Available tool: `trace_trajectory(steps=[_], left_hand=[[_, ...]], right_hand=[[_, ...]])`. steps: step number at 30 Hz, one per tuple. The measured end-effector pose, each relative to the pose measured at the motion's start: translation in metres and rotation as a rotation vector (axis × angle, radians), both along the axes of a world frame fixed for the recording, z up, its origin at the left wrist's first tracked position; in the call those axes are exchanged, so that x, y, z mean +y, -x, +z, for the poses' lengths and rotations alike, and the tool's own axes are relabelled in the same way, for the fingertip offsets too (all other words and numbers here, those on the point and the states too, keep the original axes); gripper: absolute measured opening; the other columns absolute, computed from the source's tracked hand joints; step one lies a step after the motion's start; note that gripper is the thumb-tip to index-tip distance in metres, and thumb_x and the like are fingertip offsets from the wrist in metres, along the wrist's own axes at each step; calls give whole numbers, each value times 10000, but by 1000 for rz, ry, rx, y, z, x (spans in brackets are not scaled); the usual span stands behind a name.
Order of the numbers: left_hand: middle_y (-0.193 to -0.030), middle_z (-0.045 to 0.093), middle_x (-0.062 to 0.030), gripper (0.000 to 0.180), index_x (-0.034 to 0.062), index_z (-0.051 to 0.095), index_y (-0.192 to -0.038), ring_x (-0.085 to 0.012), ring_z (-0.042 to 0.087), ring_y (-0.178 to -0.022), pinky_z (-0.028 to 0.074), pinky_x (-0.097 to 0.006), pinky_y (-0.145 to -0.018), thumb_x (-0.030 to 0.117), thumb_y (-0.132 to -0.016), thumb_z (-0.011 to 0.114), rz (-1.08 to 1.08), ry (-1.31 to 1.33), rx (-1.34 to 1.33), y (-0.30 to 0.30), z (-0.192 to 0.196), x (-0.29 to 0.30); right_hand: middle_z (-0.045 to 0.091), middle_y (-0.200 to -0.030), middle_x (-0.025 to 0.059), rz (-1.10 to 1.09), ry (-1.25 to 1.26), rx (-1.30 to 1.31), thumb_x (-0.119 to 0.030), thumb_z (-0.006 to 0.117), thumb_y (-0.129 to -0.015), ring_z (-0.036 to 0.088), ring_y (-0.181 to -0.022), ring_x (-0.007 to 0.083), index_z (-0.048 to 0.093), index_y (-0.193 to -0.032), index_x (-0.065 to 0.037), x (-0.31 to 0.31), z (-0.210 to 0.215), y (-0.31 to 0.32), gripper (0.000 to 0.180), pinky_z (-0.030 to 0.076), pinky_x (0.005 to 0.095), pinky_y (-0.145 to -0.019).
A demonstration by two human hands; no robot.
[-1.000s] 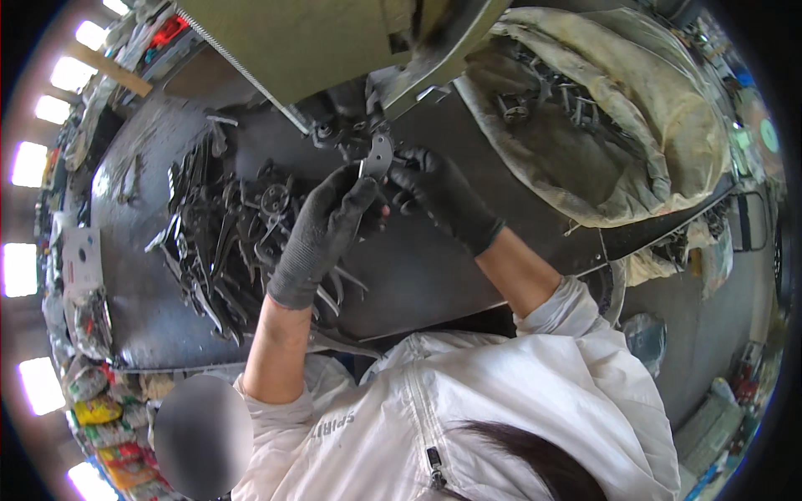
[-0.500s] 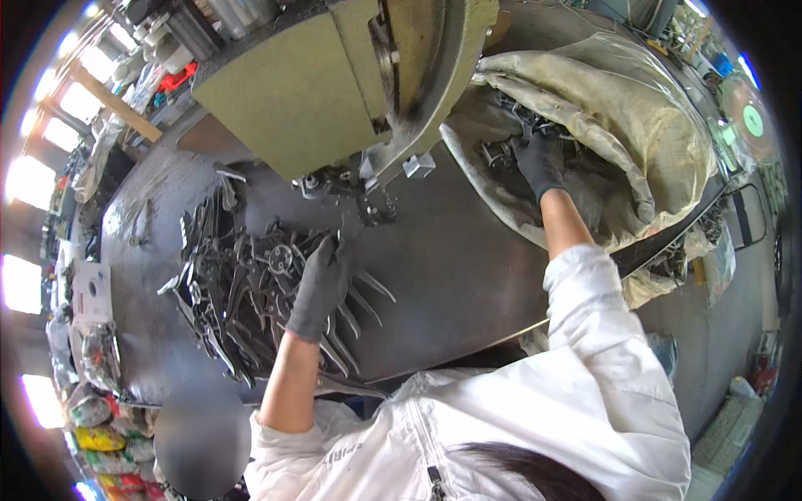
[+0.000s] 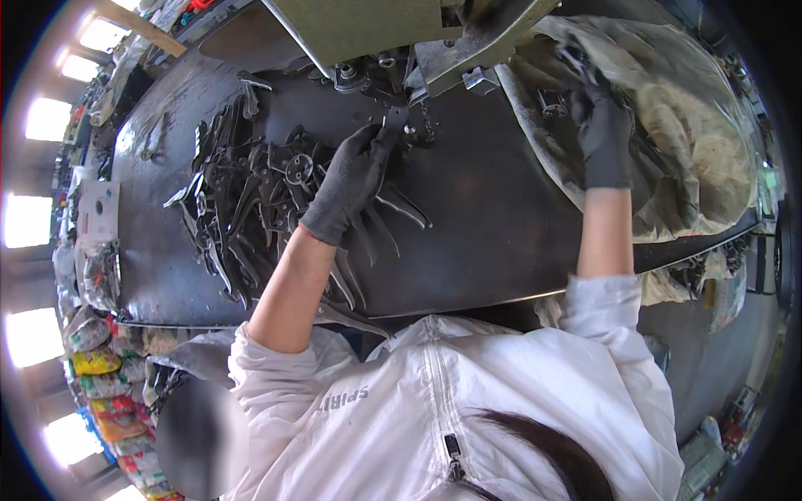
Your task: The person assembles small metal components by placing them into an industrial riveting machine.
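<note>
In a dark grey glove, my left hand [image 3: 355, 175] pinches a small dark metal piece [image 3: 395, 118] just below the head of the green machine [image 3: 368, 29]. Beneath and left of that hand spreads a pile of curved metal handles [image 3: 242, 209], some with round drilled ends. My right hand [image 3: 603, 138], gloved alike, is over the mouth of a dusty cloth sack [image 3: 702, 154]. Its fingers are closed around a dark metal part [image 3: 578, 60] that sticks out beyond them; its exact shape is blurred. More metal parts [image 3: 553, 104] lie inside the sack.
A dark metal tabletop [image 3: 476, 225] carries the pile, the sack and the machine. Metal fittings [image 3: 349, 73] hang low from the machine between my hands. Colourful bags [image 3: 96, 363] are stacked at the left, and a white box [image 3: 98, 207] stands by the table's left edge.
My right hand has lifted from deeper in the sack with a metal part. My left hand has moved away from the pile toward the machine head. The whole view has shifted.
</note>
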State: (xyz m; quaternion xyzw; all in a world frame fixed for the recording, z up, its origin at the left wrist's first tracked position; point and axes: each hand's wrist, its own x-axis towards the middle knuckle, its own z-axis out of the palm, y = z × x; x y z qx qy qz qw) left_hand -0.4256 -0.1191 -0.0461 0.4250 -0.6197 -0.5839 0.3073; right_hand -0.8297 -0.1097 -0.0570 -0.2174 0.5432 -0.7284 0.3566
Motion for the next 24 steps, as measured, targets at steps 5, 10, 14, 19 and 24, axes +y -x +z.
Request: trace_trajectory(steps=[5,10,14,19,24], left_hand=[[-1016,725,-44,387,0,643,-1305,-72,670,-826,502,-223,-694,325,-1106,574,75,-57,-166,1,25,6],[-1045,729,-60,378,-6,637,-1312,-92,681,-836,528,-238,-728,305,-1110,562,-32,38,-40,-8,2,-3],[-1067,728,-72,345,-30,633,-1317,-104,677,-880,554,-263,-791,229,-1106,547,-75,-20,-29,-10,-10,-18],[-1066,727,-63,303,-46,650,-1303,-108,652,-904,553,-293,-805,103,-1065,536,-85,210,-182,-1,-15,-21],[-1008,747,-126,313,-36,659,-1305,-160,681,-884,553,-333,-802,85,-1032,565,-4,138,-285,-4,-6,-18]], right_hand=[[704,-912,32,633,-93,87,-87,679,-953,605,-684,64,731,-1115,9,22,-7,-65,196,427,184,-534],[720,-930,35,547,-131,-90,-133,665,-1003,634,-721,65,724,-1168,-10,34,30,-174,214,487,212,-606],[733,-956,30,755,-188,234,-158,659,-1015,645,-759,59,713,-1197,-20,27,33,-192,235,512,235,-658],[752,-1019,42,709,-99,325,-91,664,-996,653,-802,61,719,-1236,-28,24,-5,-189,255,529,252,-707],[753,-1080,37,737,-165,356,-117,659,-1007,642,-850,66,694,-1279,-12,27,4,-196,294,530,268,-748]])
